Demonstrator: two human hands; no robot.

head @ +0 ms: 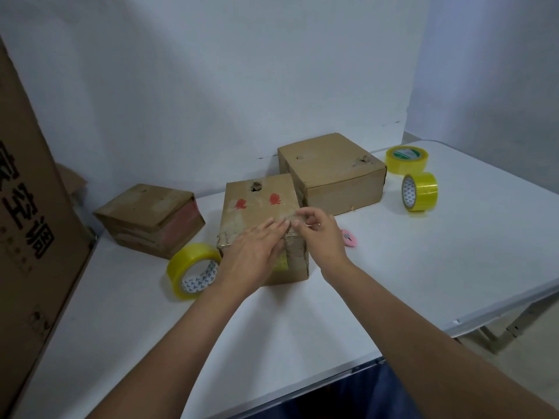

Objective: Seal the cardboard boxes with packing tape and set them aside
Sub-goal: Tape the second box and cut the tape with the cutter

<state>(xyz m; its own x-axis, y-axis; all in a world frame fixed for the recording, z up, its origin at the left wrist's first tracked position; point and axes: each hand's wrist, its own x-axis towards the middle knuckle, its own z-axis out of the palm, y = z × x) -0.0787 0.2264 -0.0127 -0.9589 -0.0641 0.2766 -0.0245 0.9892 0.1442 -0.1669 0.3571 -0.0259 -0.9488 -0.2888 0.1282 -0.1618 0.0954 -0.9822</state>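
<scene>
Worn brown box (257,207), red marks on top

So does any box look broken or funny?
Yes. The middle box has a torn hole near its top's far edge, and the left box looks crushed and lopsided. The back box has small tears on top.

Illumination is soft, even and moderately dim, with a cool bluish cast on the wall (211,86). Shadows are faint and diffuse, lying close beneath the boxes and tape rolls on the white table (423,267). No harsh glare noted. Wide-angle distortion bends the table edge and stretches the forearms toward the lower corners. Focus is slightly soft overall, with fine detail smeared.
</scene>
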